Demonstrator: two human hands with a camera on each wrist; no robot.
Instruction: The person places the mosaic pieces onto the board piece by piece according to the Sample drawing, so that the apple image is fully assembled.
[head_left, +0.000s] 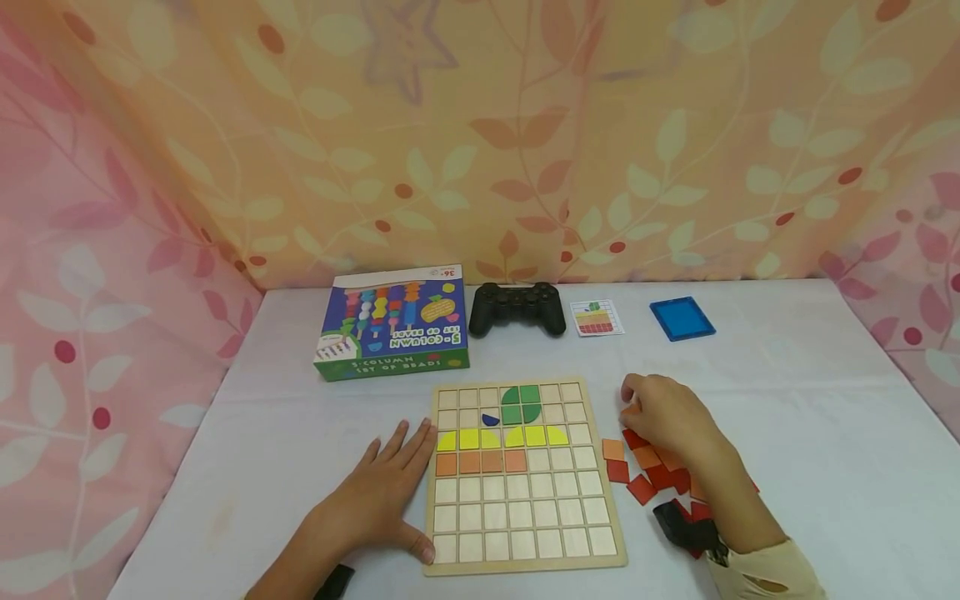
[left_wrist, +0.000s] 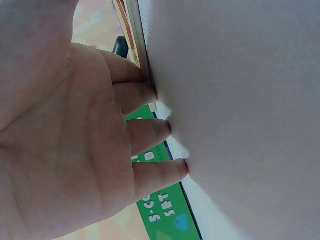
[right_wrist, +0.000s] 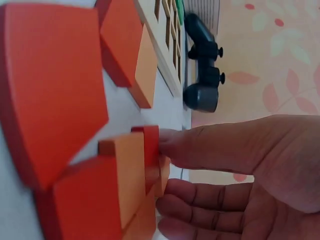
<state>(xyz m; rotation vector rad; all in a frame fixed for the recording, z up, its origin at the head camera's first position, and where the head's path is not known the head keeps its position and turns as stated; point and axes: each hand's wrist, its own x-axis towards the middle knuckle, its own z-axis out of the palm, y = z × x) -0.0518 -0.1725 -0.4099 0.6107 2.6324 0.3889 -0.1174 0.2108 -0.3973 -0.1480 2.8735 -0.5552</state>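
Note:
A wooden grid board (head_left: 525, 570) lies flat on the white tabletop. It holds green pieces (head_left: 521, 405), a row of yellow pieces (head_left: 468, 438), a blue half-round piece (head_left: 491, 420) and several orange squares (head_left: 468, 463). My left hand (head_left: 378, 487) rests spread along the board's left edge, thumb near its lower corner. Right of the board, my right hand (head_left: 667, 417) reaches over a pile of red tiles (head_left: 660, 477) and orange tiles. Its thumb and fingers pinch an orange tile (right_wrist: 164, 175) at the pile's far end, partly hidden by the fingers.
Behind the board stand a bead-set box (head_left: 393, 321) and a black game controller (head_left: 517, 308). A small pattern card (head_left: 597, 318) and a blue square tray (head_left: 682, 318) lie farther right. Patterned curtains (head_left: 525, 142) close off the back and sides.

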